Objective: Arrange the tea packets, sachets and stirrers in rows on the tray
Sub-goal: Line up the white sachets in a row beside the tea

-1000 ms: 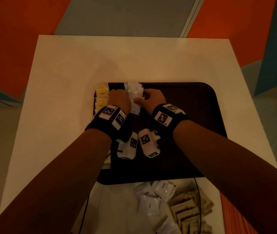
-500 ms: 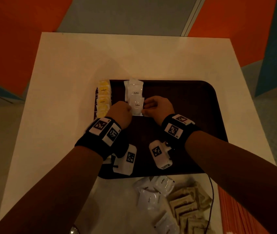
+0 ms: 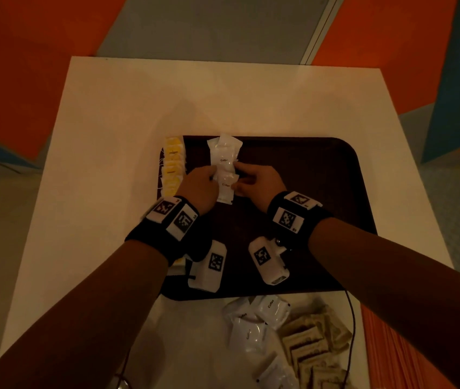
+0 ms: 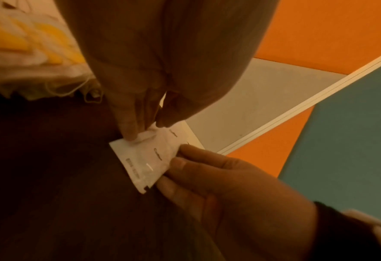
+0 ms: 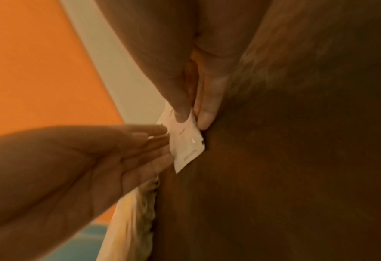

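A dark brown tray (image 3: 307, 169) lies on the white table (image 3: 111, 136). A row of yellow tea packets (image 3: 173, 164) runs along its left edge. Beside it is a short row of white coffee sachets (image 3: 224, 150). My left hand (image 3: 213, 176) and right hand (image 3: 238, 178) flank the nearest sachet (image 3: 225, 189) in that row. Left fingertips (image 4: 129, 134) press on its left edge (image 4: 147, 159). Right fingertips (image 5: 180, 113) touch its right edge (image 5: 187, 143). The fingers look fairly straight and the sachet lies flat on the tray.
Loose white sachets (image 3: 254, 324) and brown packets (image 3: 313, 341) are heaped on the table just in front of the tray. An orange ribbed bundle (image 3: 386, 346) lies at the lower right. A cable (image 3: 350, 318) crosses the pile. The tray's right half is bare.
Both hands drew back toward me along the white row, from its far sachets to the nearest one. They have hardly moved in the last half second.
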A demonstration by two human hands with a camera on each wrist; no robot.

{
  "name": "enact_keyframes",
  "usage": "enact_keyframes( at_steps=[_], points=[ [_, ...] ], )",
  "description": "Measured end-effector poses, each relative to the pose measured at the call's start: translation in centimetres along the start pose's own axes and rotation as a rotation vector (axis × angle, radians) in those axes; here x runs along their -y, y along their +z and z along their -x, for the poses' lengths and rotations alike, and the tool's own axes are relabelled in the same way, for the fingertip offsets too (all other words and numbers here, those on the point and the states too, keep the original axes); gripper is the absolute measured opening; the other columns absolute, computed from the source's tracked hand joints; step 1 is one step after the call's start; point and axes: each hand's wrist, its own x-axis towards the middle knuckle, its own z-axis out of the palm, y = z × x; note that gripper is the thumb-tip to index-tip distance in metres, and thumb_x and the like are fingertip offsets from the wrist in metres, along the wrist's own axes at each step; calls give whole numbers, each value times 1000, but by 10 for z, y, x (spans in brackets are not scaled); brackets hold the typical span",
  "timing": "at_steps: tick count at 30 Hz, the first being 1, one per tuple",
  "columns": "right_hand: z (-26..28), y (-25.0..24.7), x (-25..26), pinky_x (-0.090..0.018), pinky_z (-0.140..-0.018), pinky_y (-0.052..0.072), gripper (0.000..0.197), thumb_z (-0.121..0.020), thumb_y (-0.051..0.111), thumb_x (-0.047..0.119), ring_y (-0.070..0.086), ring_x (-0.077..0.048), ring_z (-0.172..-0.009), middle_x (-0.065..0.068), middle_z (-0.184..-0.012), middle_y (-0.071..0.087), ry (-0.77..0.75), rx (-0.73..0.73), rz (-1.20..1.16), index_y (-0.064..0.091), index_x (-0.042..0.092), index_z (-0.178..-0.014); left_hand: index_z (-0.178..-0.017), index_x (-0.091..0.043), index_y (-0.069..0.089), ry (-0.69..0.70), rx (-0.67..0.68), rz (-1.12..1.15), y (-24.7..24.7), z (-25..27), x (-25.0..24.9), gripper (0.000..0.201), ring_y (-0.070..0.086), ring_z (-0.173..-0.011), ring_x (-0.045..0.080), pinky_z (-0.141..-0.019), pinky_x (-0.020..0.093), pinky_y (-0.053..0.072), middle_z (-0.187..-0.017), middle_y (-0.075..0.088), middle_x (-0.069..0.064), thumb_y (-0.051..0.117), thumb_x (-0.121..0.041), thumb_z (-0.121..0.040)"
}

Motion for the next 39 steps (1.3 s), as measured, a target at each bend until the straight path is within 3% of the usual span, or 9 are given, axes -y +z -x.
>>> enact_keyframes(
  at_steps=[3,8,12,18,22,28,32,36,39],
  points=[
    [5,2,-4,-31,-102,44,52,-83,65,11,54,-14,-115,-4,-132,55,-19,29,101,48,14,-132,-130,0,47,-10,11,-25,5,8,4,37,46,-124,27,-96,22,33,-135,49,16,36,-3,-95],
    [11,-3,-6,-21,-91,40,49,-86,61,13,55,-15,-112,-4,-134,52,-37,18,194,46,15,-133,-136,-5,42,6,29,-51,4,8,12,41,46,-125,27,-108,34,35,-138,47,14,36,-7,-95],
    [-5,-10,2,-26,-101,39,53,-90,53,7,48,-15,-125,-2,-141,45,-37,-21,86,38,18,-140,-119,-5,55,27,-34,75,-5,0,1,31,53,-86,15,-79,28,40,-103,58,5,37,-6,-94],
    [-20,-3,13,-24,-107,33,48,-91,45,-1,43,-19,-130,-8,-141,46,-86,67,113,40,9,-138,-130,-4,48,-45,-5,176,-6,-20,-6,42,53,-115,30,-102,44,43,-127,55,16,35,-4,-90],
    [-25,-2,13,-26,-113,24,51,-91,42,-3,33,-19,-137,-8,-148,36,-88,65,162,35,8,-140,-140,-3,35,-80,3,190,-4,-29,-8,49,43,-127,29,-109,40,36,-142,43,16,33,-3,-91],
    [-25,-6,12,-25,-108,31,47,-93,39,-1,38,-21,-134,-10,-145,40,-39,91,206,37,7,-139,-138,-12,39,-69,-42,231,7,-49,16,53,43,-129,28,-108,47,37,-141,45,12,39,-19,-85],
    [-20,-7,6,-21,-104,33,46,-91,41,-2,43,-20,-130,-10,-142,44,-25,61,162,42,8,-137,-140,-7,36,-77,-26,235,-2,-27,-3,47,38,-133,26,-112,42,32,-145,40,11,37,-9,-93],
    [-16,0,5,-39,-108,39,49,-88,45,-1,48,-22,-126,-10,-138,50,-8,57,125,45,10,-135,-135,-13,42,-44,-34,277,4,-30,7,48,46,-126,26,-106,46,39,-138,48,10,40,-13,-88],
    [-17,3,8,-42,-107,40,52,-86,45,-2,48,-22,-127,-10,-139,49,22,53,51,43,10,-136,-136,-13,40,-86,-31,299,2,-30,3,52,48,-123,27,-104,47,40,-136,49,10,41,-12,-83]
  ],
)
